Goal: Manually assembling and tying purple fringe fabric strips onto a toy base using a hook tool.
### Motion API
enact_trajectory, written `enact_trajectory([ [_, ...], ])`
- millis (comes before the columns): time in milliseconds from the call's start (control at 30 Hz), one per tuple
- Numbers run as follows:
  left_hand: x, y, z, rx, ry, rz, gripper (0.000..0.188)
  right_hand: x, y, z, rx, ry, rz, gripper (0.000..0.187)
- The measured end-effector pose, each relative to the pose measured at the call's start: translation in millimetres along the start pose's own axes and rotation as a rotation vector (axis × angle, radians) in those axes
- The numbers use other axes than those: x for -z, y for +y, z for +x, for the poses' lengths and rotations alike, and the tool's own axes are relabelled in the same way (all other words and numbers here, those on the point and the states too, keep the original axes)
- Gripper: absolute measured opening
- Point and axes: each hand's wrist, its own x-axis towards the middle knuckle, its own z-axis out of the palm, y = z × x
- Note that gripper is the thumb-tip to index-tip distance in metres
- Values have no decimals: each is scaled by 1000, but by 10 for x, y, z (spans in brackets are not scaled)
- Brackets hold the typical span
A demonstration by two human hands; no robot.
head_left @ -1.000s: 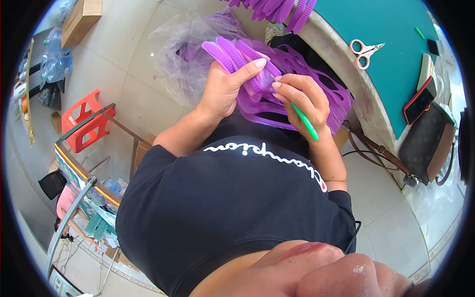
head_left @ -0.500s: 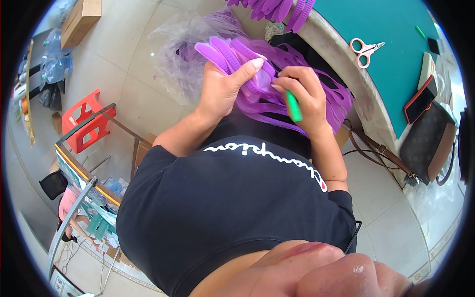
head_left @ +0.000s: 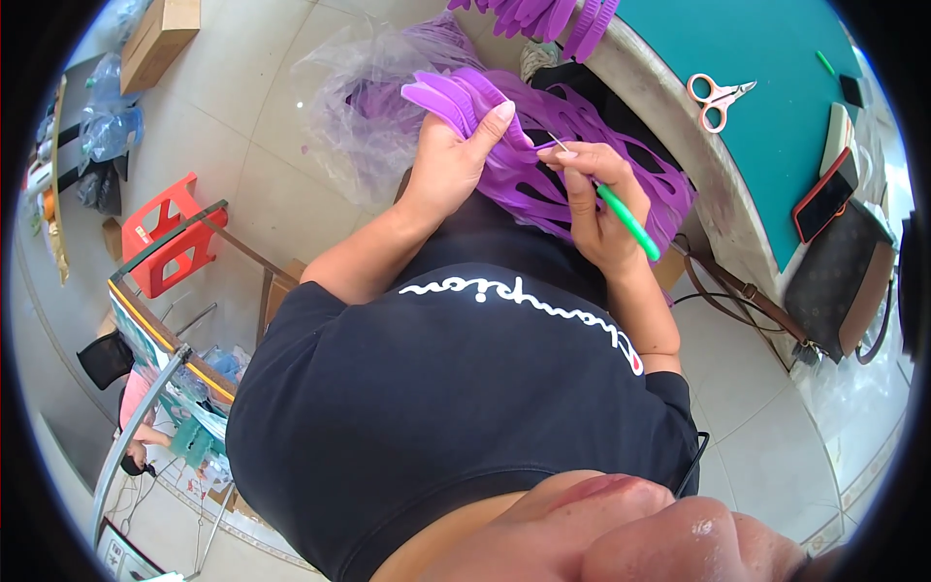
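Observation:
My left hand is closed round a small bunch of soft purple plastic strap pieces with ribbed edges, its thumb pressed on top. Between the fingers of my right hand sits a slim tool with a green handle. The tool's thin metal tip points up and left, near a purple edge that sticks out of the bunch; whether it touches is too small to tell. More purple pieces with long cut-out openings lie in a heap over my lap, under and beyond both hands.
A green-topped table curves along the right, with pink-handled scissors, a phone and more purple pieces. A clear plastic bag lies beyond my left hand. At left are a red stool and another person.
My right hand has turned, bringing the green handle outward to the right and the metal tip into sight. My left hand has shifted slightly right with the purple bunch.

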Motion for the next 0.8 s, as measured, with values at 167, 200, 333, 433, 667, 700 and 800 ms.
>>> enact_trajectory([
  [167, 46, -64, 14, 1, 17, -16, 17, 23, -79, 59, 120, -113, -187, 11],
  [200, 65, -66, 17, 61, -17, -56, 23, -6, -70, 33, 84, -65, -197, 11],
  [333, 10, 48, -8, 346, -132, -454, 36, -15, -62, 36, 71, -31, -212, 12],
  [433, 16, 78, -18, 399, -127, -434, 31, 0, -61, 46, 63, -41, -196, 12],
  [667, -27, 82, -30, 315, -49, -464, 17, 21, 17, -21, 44, 14, -104, 14],
  [700, -22, 76, -34, 293, -48, -430, 16, 25, 11, -5, 85, -11, -145, 16],
  [800, -19, 76, -45, 254, -44, -381, 15, 34, -3, 39, 147, -50, -194, 19],
])
